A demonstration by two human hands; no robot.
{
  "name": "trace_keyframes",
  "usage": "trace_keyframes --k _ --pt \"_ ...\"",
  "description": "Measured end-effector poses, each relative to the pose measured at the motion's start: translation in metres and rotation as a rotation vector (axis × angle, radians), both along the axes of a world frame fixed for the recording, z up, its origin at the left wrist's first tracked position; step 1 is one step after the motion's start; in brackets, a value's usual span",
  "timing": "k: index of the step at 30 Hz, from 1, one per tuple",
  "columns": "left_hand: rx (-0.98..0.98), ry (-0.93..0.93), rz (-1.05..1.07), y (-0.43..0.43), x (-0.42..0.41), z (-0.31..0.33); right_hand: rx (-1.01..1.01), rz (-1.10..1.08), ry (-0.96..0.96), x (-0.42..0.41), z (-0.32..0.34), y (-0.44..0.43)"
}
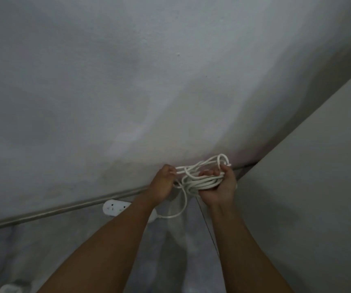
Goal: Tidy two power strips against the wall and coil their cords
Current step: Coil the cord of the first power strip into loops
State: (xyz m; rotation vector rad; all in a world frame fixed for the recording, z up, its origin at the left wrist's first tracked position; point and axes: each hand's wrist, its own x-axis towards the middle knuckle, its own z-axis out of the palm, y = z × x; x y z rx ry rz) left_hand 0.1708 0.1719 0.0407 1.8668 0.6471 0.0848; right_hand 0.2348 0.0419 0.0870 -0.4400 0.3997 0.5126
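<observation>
A white power strip (115, 207) lies on the grey floor along the foot of the wall, partly hidden behind my left forearm. Its white cord (200, 178) is gathered into several loops near the corner. My right hand (219, 187) is closed around the bundle of loops. My left hand (163, 182) pinches a strand of the same cord just left of the bundle. One loose loop (181, 210) hangs down from the bundle toward the strip. A pale blurred object (11, 288) sits at the bottom left edge; whether it is the second strip cannot be told.
The white wall (128, 92) fills the upper view, with a metal strip (49, 211) running along its base. A pale panel or door (318, 187) stands at the right, meeting the wall in a corner. Grey floor (181, 250) lies between my arms.
</observation>
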Motion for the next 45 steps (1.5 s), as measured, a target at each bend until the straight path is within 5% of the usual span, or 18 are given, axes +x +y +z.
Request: trace_keyframes --k 6,12,21,32,35,40,45 --pt "0.335 -0.099 -0.204 0.005 -0.007 -0.012 0.046 -0.010 0.003 0.000 0.003 -0.019" --pt "0.716 0.074 -0.355 0.026 -0.022 -0.040 0.113 -0.086 -0.104 0.015 0.038 -0.032" --pt "0.747 0.069 -0.471 0.031 -0.011 -0.057 0.258 -0.183 -0.170 0.019 0.087 -0.046" --pt "0.905 0.288 -0.590 0.029 -0.018 -0.085 0.216 -0.151 -0.271 0.014 0.106 -0.030" --pt "0.774 0.302 -0.478 0.021 -0.015 -0.074 0.197 -0.139 -0.237 0.011 0.091 -0.025" --pt "0.186 0.347 -0.215 0.005 -0.010 -0.030 0.179 -0.115 -0.204 0.003 0.072 -0.022" --pt "-0.832 0.097 0.233 -0.030 -0.021 0.016 0.203 -0.077 -0.204 -0.001 0.066 -0.023"
